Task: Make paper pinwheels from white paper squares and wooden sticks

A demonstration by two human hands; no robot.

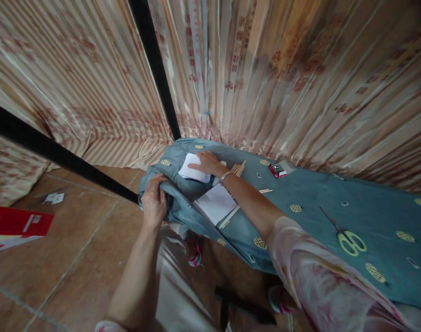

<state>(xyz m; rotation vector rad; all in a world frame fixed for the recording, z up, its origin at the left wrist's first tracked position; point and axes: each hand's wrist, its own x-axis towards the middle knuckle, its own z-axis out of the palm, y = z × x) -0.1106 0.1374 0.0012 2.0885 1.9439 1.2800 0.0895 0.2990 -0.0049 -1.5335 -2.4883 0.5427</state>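
Note:
My left hand is closed on a fold of the blue-green patterned cloth at its left end. Stretched out, my right hand lies with spread fingers on a stack of white paper near the far edge. Nearer to me, a second stack of white paper rests on the cloth, with a few thin sticks beside it. A bundle of thin wooden sticks lies just right of my right wrist, partly hidden by the forearm.
Scissors with pale green handles lie on the cloth at right. A small red box sits near the back edge. Dark poles slant past the left end, before striped curtains. On the tiled floor is a red package.

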